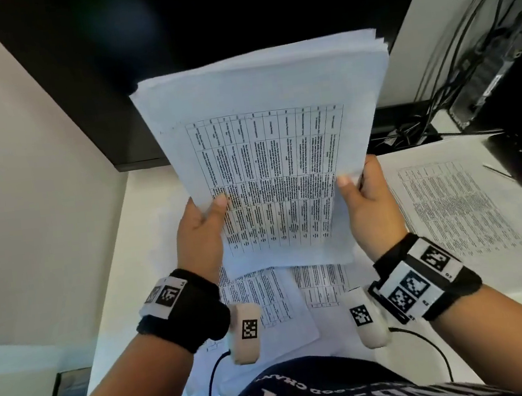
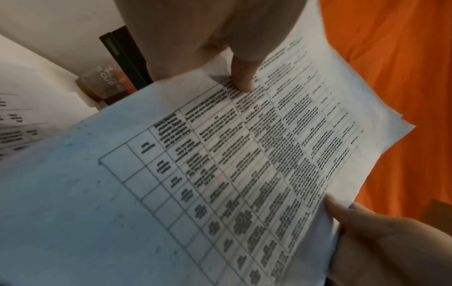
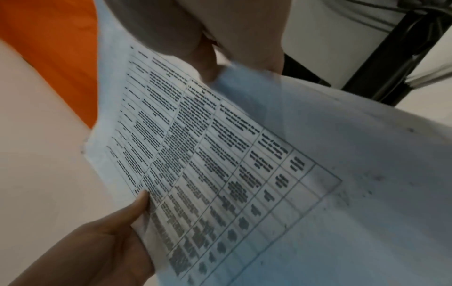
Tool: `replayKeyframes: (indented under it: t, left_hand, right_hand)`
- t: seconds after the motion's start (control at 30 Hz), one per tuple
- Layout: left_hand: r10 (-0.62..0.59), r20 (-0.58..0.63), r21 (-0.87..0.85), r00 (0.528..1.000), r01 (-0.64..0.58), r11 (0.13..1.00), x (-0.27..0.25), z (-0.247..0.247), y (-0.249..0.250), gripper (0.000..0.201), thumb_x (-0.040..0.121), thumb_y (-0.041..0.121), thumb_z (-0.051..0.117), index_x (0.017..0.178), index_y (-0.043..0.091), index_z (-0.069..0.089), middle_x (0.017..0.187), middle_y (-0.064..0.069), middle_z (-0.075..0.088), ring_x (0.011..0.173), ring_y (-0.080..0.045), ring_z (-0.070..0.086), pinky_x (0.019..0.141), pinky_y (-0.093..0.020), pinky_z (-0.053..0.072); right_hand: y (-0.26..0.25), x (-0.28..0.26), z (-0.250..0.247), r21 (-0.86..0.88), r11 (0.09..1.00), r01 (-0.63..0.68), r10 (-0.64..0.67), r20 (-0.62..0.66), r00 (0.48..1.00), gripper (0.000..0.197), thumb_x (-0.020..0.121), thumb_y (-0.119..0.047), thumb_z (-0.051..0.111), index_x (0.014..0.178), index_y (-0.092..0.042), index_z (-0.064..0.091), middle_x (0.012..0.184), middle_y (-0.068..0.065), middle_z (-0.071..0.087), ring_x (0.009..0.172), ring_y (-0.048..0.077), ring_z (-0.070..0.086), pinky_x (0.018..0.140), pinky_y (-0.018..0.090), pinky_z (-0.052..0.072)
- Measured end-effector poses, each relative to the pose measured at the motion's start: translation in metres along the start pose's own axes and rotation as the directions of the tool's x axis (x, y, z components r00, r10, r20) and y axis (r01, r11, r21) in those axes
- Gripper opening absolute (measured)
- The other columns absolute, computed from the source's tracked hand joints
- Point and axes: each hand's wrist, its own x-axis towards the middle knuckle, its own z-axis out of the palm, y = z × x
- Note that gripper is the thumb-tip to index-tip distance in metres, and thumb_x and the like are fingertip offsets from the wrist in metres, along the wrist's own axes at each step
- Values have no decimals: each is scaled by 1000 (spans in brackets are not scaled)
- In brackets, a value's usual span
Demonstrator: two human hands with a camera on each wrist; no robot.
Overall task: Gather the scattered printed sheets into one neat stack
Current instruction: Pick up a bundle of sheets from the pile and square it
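White worktop (image 1: 122,280) runs under the whole scene, with a black monitor edge behind and dark cables to the right. Held above it is a thick bundle of white printed sheets with ruled tables (image 1: 268,164), raised and tilted toward the person. The left hand (image 1: 200,235) has its grip clamped on the bundle's lower left edge, thumb on the printed face; the right hand (image 1: 369,207) pinches the lower right edge the same way. More loose printed sheets (image 1: 265,299) lie on the worktop beneath the wrists, and another printed page (image 1: 457,203) lies to the right, well apart from the bundle.

Judging by the fanned, uneven far corner, the bundle is light but floppy and slippery between leaves, so it would probably sag or slide if held by one edge only. Holding both long sides and tapping an edge on the worktop looks the surest way to square it. The single sheets are thin and likely to crease; lifting them by a corner should suit.
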Motion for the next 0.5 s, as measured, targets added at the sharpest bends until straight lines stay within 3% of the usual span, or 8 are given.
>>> replayKeyframes:
  t: [0.1,0.2,0.33,0.43,0.5]
  left_hand:
    - [-26,26,-62,999,28,998,-5,9,2,26,93,33,56,118,30,62,115,11,70,112,-10,63,103,-45,45]
    - [-41,19,-81,999,43,996,-12,23,0,49,83,47,60,128,27,57,124,7,65,120,-15,58,105,-48,42]
    - [-34,-13,145,999,35,989,-20,53,-3,45,92,40,54,133,23,47,125,10,62,118,-12,56,104,-40,43]
    - [-21,3,316,1000,19,948,-29,74,-5,22,95,31,52,115,22,49,100,18,61,95,-8,57,79,-20,46]
    - [-62,38,380,997,42,924,-34,84,-9,29,92,39,55,115,21,52,101,12,65,93,-14,61,76,-26,48]
  right_hand:
    - [4,0,-23,-14,999,-51,52,81,995,32,97,-15,47,127,-27,43,114,-20,59,105,-13,52,88,9,41]
    - [11,-3,-43,-91,991,-96,106,114,988,25,98,-18,46,117,-34,48,106,-25,60,96,-19,53,81,5,41]
    - [20,-6,-68,-160,973,-168,180,68,981,16,97,-19,48,110,-26,54,95,-17,63,88,-7,55,71,15,42]
    - [30,-5,-89,-196,953,-231,240,19,971,17,95,-17,52,109,-22,61,98,-5,67,91,8,61,80,25,49]
    - [43,-3,-104,-224,936,-272,280,0,960,17,94,-17,53,108,-19,63,99,-1,68,95,15,62,84,30,49]
